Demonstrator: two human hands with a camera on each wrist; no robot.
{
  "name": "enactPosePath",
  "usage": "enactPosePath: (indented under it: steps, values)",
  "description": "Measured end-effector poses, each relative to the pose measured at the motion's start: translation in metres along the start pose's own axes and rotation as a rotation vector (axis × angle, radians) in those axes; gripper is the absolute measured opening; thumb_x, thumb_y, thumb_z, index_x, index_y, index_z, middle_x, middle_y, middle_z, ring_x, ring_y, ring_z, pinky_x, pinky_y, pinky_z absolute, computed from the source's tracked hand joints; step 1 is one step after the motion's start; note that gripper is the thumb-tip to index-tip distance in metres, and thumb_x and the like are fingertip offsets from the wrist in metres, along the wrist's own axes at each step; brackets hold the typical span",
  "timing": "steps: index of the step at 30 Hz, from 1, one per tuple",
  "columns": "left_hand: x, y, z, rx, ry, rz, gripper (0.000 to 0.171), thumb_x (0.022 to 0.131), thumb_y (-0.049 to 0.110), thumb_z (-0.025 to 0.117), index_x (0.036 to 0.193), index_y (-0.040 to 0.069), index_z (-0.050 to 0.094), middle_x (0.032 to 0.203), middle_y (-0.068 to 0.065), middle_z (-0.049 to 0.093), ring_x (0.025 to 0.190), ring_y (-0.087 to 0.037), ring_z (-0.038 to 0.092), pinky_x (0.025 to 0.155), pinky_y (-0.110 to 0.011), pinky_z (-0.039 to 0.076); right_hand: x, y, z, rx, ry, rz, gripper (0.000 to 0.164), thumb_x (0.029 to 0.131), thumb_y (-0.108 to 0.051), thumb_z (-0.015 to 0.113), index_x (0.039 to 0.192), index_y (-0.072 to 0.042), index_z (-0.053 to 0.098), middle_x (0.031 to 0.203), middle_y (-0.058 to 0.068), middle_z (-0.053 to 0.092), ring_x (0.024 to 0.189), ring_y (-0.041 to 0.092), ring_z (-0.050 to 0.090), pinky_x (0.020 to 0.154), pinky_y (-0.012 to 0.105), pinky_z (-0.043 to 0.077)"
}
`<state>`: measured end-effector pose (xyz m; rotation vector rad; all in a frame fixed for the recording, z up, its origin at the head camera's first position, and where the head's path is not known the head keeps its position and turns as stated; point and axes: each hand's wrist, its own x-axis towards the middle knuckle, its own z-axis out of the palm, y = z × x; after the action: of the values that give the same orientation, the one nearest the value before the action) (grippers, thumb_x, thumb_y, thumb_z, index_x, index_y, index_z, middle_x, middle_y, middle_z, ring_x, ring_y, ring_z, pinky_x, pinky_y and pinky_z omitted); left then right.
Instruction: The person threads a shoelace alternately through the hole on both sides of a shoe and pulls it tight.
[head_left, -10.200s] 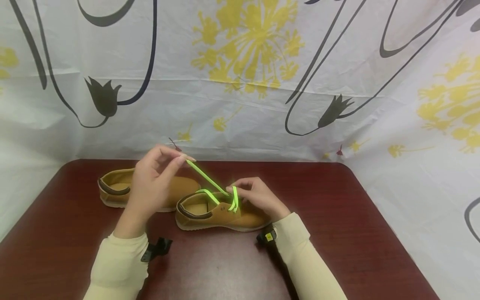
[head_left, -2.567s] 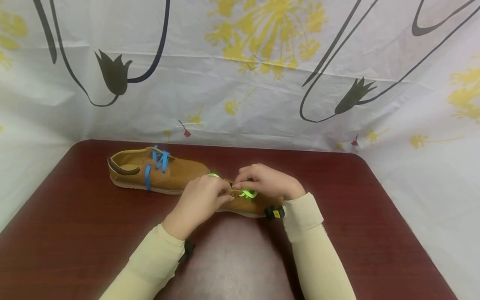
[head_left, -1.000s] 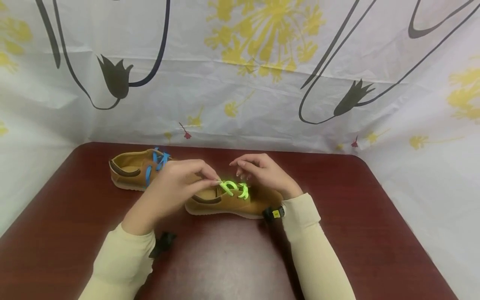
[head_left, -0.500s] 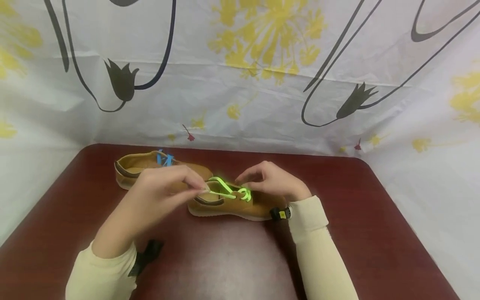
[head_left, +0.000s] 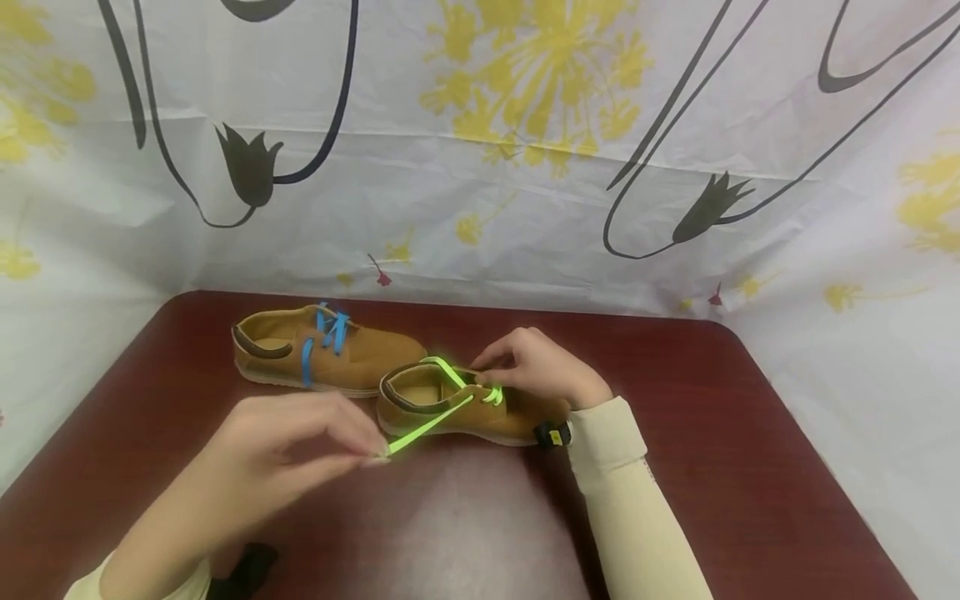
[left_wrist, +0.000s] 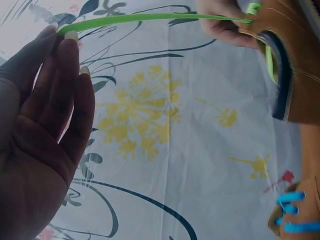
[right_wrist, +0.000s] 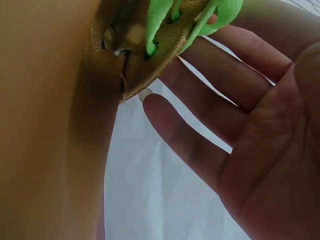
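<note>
A tan shoe (head_left: 450,422) with a neon green shoelace (head_left: 431,425) sits mid-table, toe to the right. My left hand (head_left: 292,450) pinches one end of the shoelace between thumb and index finger. The lace runs taut from the shoe's near eyelet down and left to the fingertips. In the left wrist view the lace (left_wrist: 145,17) stretches across the top, the other fingers relaxed. My right hand (head_left: 536,367) holds the shoe's far eyelet flap. In the right wrist view its fingers (right_wrist: 200,92) lie behind the flap (right_wrist: 160,60); the thumb tip is hidden there.
A second tan shoe (head_left: 367,357) with a blue shoelace (head_left: 307,362) stands behind and to the left, close to the first. Both are on a dark red table (head_left: 637,467). A white patterned curtain (head_left: 480,167) hangs behind the table and along its sides.
My left hand has drawn the green lace end toward the front left, straightening a loop into a taut line. My right hand has come down onto the shoe's flap. The blue-laced shoe is uncovered.
</note>
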<state>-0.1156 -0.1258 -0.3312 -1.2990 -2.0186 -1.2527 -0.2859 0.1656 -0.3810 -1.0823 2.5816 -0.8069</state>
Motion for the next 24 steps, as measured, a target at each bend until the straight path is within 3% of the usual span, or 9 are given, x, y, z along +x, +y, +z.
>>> enactPosePath:
  steps: [2, 7, 10, 15, 19, 21, 24]
  values:
    - [-0.006, 0.003, 0.0, 0.017, -0.034, -0.001, 0.007, 0.098, 0.016, 0.066, 0.099, 0.016, 0.074, 0.093, 0.005, 0.074, 0.093, -0.003, 0.069, 0.086, -0.013, 0.054, 0.0, 0.001, 0.0, -0.006, 0.01, -0.006, 0.016, 0.093, -0.019, 0.074, 0.108, -0.019, 0.08, 0.099, -0.009, 0.078, 0.085, 0.005, 0.066, 0.077, 0.025, 0.054]
    - [-0.018, 0.005, 0.011, 0.058, -0.11, 0.08, 0.007, 0.097, 0.015, 0.068, 0.098, 0.018, 0.074, 0.094, 0.01, 0.073, 0.091, 0.0, 0.066, 0.084, -0.013, 0.052, 0.001, 0.003, 0.001, -0.006, 0.025, -0.019, 0.016, 0.097, -0.017, 0.069, 0.109, -0.016, 0.079, 0.099, -0.007, 0.078, 0.092, 0.005, 0.069, 0.084, 0.028, 0.055]
    - [-0.026, 0.003, 0.021, 0.113, -0.175, 0.074, 0.004, 0.094, 0.018, 0.074, 0.093, 0.022, 0.074, 0.091, 0.016, 0.072, 0.086, 0.004, 0.063, 0.084, -0.01, 0.049, 0.002, 0.003, 0.003, -0.001, 0.027, -0.018, 0.016, 0.097, -0.017, 0.068, 0.109, -0.016, 0.079, 0.098, -0.007, 0.078, 0.093, 0.006, 0.07, 0.085, 0.029, 0.056]
    - [-0.039, -0.004, 0.04, 0.335, -0.361, -0.049, 0.022, 0.081, 0.019, 0.083, 0.079, 0.034, 0.067, 0.077, 0.027, 0.059, 0.073, 0.009, 0.052, 0.072, -0.006, 0.041, 0.004, 0.001, 0.003, 0.003, 0.031, -0.02, 0.016, 0.098, -0.018, 0.067, 0.107, -0.017, 0.08, 0.097, -0.008, 0.078, 0.094, 0.007, 0.07, 0.087, 0.03, 0.056]
    - [-0.043, -0.017, 0.057, 0.521, -0.519, -0.129, 0.027, 0.077, 0.021, 0.082, 0.069, 0.034, 0.059, 0.068, 0.023, 0.049, 0.064, 0.007, 0.045, 0.06, -0.012, 0.038, 0.004, 0.001, 0.003, -0.004, 0.041, -0.015, 0.015, 0.098, -0.017, 0.067, 0.106, -0.017, 0.08, 0.096, -0.008, 0.077, 0.092, 0.007, 0.068, 0.086, 0.03, 0.055]
    - [-0.043, -0.025, 0.065, 0.528, -0.573, -0.174, 0.022, 0.08, 0.024, 0.082, 0.071, 0.032, 0.063, 0.069, 0.022, 0.053, 0.064, 0.006, 0.048, 0.06, -0.016, 0.042, 0.004, 0.001, 0.002, -0.006, 0.041, -0.012, 0.015, 0.098, -0.017, 0.067, 0.106, -0.017, 0.08, 0.094, -0.008, 0.077, 0.09, 0.007, 0.067, 0.084, 0.03, 0.054]
    - [-0.039, -0.038, 0.07, 0.426, -0.616, -0.294, 0.009, 0.088, 0.031, 0.076, 0.082, 0.03, 0.07, 0.075, 0.023, 0.061, 0.069, 0.008, 0.054, 0.063, -0.017, 0.047, 0.003, 0.001, 0.003, -0.001, 0.039, -0.005, 0.015, 0.098, -0.017, 0.067, 0.106, -0.016, 0.08, 0.093, -0.008, 0.077, 0.086, 0.008, 0.065, 0.081, 0.029, 0.053]
